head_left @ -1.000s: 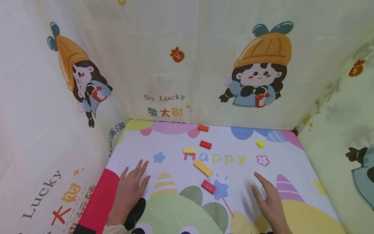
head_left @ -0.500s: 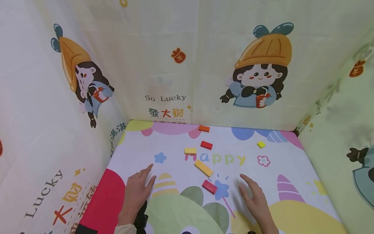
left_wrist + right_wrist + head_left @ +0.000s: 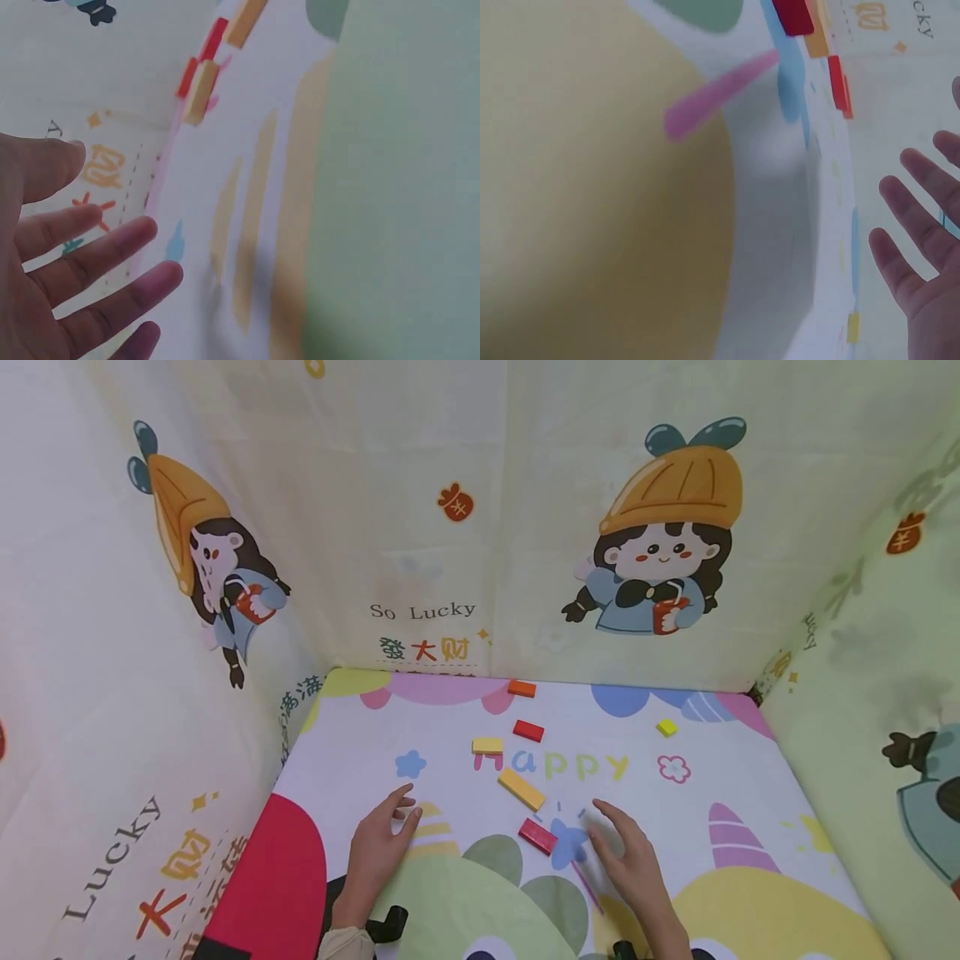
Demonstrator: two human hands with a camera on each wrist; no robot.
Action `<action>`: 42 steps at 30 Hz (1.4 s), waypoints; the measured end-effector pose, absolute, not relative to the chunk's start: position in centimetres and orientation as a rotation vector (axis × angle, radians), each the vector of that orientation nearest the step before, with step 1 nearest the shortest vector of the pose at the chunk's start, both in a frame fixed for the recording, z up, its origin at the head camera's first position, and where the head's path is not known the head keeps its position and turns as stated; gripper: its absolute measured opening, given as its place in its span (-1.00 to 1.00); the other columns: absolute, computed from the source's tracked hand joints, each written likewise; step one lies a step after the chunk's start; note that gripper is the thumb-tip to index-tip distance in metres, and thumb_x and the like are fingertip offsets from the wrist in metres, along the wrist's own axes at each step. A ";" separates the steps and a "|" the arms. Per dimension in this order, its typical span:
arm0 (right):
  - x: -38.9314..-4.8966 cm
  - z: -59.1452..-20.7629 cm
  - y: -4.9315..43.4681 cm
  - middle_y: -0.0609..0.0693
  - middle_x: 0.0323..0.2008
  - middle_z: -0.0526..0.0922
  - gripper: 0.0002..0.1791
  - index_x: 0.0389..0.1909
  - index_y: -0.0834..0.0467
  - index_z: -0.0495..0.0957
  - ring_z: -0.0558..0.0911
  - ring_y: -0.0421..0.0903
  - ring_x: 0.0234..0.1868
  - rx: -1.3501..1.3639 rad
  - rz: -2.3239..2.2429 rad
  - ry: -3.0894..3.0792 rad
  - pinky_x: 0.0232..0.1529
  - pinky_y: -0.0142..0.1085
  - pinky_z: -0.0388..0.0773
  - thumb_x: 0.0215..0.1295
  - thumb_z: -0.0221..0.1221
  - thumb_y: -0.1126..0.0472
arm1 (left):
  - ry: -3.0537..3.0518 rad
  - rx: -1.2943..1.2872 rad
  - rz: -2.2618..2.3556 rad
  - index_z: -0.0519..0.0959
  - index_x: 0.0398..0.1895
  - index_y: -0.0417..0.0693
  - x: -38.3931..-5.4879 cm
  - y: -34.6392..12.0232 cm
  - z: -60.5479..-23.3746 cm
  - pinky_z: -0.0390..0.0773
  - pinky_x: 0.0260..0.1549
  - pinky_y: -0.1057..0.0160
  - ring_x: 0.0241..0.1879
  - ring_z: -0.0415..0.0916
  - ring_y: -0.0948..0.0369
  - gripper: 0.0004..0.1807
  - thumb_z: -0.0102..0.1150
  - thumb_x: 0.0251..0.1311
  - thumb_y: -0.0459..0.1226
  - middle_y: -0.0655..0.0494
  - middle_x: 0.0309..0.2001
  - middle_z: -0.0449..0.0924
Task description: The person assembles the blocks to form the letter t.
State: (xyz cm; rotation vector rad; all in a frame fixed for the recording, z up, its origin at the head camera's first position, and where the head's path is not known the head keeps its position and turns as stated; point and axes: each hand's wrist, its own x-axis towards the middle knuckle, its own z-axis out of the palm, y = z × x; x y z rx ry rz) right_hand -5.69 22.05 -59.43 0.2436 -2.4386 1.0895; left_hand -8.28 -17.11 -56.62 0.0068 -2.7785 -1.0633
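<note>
Both hands hover over the printed mat with relaxed, spread fingers and hold nothing. My left hand [image 3: 382, 847] [image 3: 90, 277] is over the striped horn print, left of the blocks. My right hand [image 3: 630, 864] [image 3: 926, 232] is just right of the dark red block [image 3: 537, 837] [image 3: 793, 15], apart from it. Beyond that block lie a long yellow-orange block [image 3: 521, 788] [image 3: 244, 22], a short pale yellow block [image 3: 487, 746] [image 3: 201, 94], a red block [image 3: 528, 731] [image 3: 214, 39] and an orange block [image 3: 522, 688]. A small bright yellow block [image 3: 666, 727] [image 3: 853, 328] sits apart at the far right.
The white mat [image 3: 360, 735] with cartoon prints covers the table. Cloth walls [image 3: 525, 568] with printed figures rise at the back and on both sides. Dark camera mounts show at the wrists, one of them a black piece [image 3: 388, 925] beside the left wrist.
My left hand has moved right, its fingers bending a little more. My right hand has moved left towards the dark red block. The blocks stay where they were.
</note>
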 end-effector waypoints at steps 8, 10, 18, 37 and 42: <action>-5.9 -59.8 20.5 0.16 0.09 0.73 -0.43 0.23 0.20 0.62 0.62 0.04 0.12 0.209 1.110 -2.454 0.29 -0.74 0.17 0.14 0.45 0.39 | -2.762 0.081 -1.286 0.57 0.35 0.07 -9.1 -15.1 -57.3 0.63 -0.02 -0.08 -0.01 0.75 0.09 -0.51 0.32 0.39 -0.10 0.16 0.04 0.79; -6.0 -59.8 20.1 0.13 0.09 0.74 -0.44 0.24 0.19 0.62 0.64 0.06 0.07 0.190 1.102 -2.482 0.24 -0.63 0.27 0.17 0.45 0.36 | -2.762 0.095 -1.308 0.58 0.34 0.06 -9.3 -14.6 -57.5 0.63 -0.03 -0.09 -0.02 0.75 0.08 -0.52 0.31 0.40 -0.10 0.15 0.03 0.79; -6.6 -59.6 18.7 0.12 0.11 0.72 -0.41 0.29 0.12 0.58 0.67 0.06 0.05 0.092 1.122 -2.587 0.12 0.01 0.57 0.22 0.45 0.29 | -2.731 0.117 -1.386 0.63 0.24 0.03 -9.6 -12.5 -58.3 0.64 -0.09 0.03 -0.11 0.77 0.12 -0.60 0.32 0.38 -0.14 0.15 -0.04 0.81; -8.7 -58.8 16.3 0.06 0.26 0.65 -0.45 0.36 0.10 0.53 0.63 0.09 0.21 -0.077 1.429 -2.713 0.24 0.11 0.60 0.38 0.36 0.17 | -2.692 0.109 -1.538 0.67 0.15 0.01 -10.6 -7.7 -58.6 0.66 -0.14 0.09 -0.17 0.74 0.13 -0.67 0.34 0.36 -0.20 0.11 -0.07 0.80; -9.1 -58.8 15.7 0.11 0.25 0.65 -0.46 0.35 0.14 0.53 0.65 0.11 0.19 -0.072 1.428 -2.714 0.21 0.08 0.63 0.38 0.36 0.19 | -2.704 0.139 -1.519 0.67 0.18 0.03 -11.0 -7.0 -58.5 0.65 -0.23 0.17 -0.22 0.70 0.18 -0.63 0.37 0.33 -0.19 0.10 -0.03 0.79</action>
